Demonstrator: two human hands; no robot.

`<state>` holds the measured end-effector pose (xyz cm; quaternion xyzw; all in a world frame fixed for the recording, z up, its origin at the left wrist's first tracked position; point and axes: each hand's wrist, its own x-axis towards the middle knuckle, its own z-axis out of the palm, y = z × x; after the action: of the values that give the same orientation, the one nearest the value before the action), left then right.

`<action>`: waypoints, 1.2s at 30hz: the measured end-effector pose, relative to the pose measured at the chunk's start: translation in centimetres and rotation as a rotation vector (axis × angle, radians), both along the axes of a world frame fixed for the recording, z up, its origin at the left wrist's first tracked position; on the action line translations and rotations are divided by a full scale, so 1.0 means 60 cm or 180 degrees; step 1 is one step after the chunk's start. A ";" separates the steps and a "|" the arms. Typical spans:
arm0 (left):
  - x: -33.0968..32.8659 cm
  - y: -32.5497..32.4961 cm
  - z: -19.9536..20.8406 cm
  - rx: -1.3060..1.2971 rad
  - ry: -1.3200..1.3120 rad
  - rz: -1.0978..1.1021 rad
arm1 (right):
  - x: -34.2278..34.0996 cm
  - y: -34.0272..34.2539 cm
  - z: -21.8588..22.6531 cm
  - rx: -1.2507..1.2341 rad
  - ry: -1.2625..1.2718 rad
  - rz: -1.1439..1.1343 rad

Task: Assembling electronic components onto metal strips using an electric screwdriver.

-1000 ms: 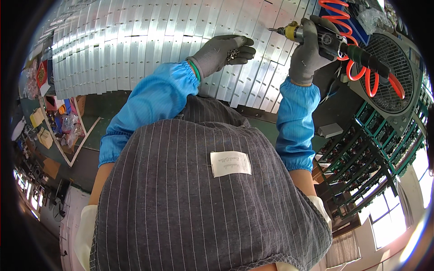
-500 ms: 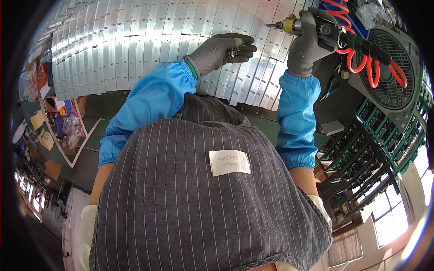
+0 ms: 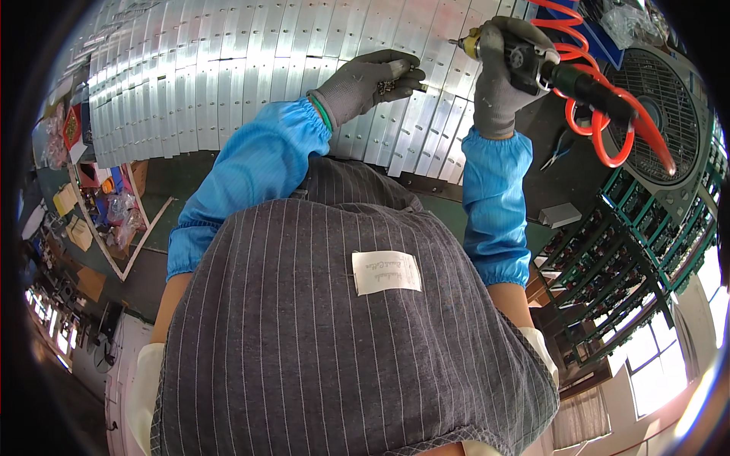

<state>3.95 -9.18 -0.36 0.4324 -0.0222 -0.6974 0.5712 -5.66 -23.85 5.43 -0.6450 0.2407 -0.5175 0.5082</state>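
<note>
Rows of silver metal strips [image 3: 228,91], dotted with small holes or fasteners, cover the bench. Over them my left hand [image 3: 353,90], in a grey glove, is palm up with its fingers curled round a small heap of metal screws [image 3: 386,87]. Thumb and forefinger come together at the fingertips, where one small piece seems to stick out. My right hand [image 3: 498,83], gloved too, grips a pneumatic screwdriver [image 3: 526,67]. Its yellow-collared tip points left over the strips, apart from my left hand. Whether the tip touches a strip, I cannot tell.
A red coiled air hose [image 3: 620,121] hangs from the tool's rear end. Right of it stands a grey fan [image 3: 661,114]. Pliers [image 3: 560,150] and a small pale box [image 3: 559,215] lie on the dark surface. A green rack [image 3: 631,251] holds many parts at the right.
My right hand and the screwdriver have shifted a little left, and the tool's rear end has swung down. My left fingers have curled in more, with the thumb drawn to the forefinger.
</note>
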 end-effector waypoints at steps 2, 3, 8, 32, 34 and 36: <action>-0.001 0.002 0.000 0.0041 -0.0057 0.0004 | -0.002 -0.009 -0.001 0.0027 0.0169 -0.0047; 0.000 0.003 0.003 0.0085 -0.0071 0.0019 | -0.001 -0.015 -0.003 0.0059 0.0325 -0.0088; -0.001 0.006 -0.005 0.0224 -0.0105 0.0076 | 0.006 -0.017 0.001 0.0196 0.0113 0.0023; -0.002 0.002 0.015 0.0278 -0.0253 -0.0265 | -0.018 0.016 0.053 0.0704 0.0018 -0.0101; 0.001 0.000 0.024 0.0435 -0.0479 -0.0450 | -0.006 -0.008 0.028 0.0520 -0.0078 -0.0202; 0.004 0.004 0.028 0.0395 -0.0638 -0.0511 | 0.002 -0.020 0.015 0.0461 -0.0033 -0.0201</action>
<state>4.16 -8.92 1.35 0.5313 -0.0705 -0.6941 0.4806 -5.56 -25.05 6.35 -0.5959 0.2951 -0.5179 0.5382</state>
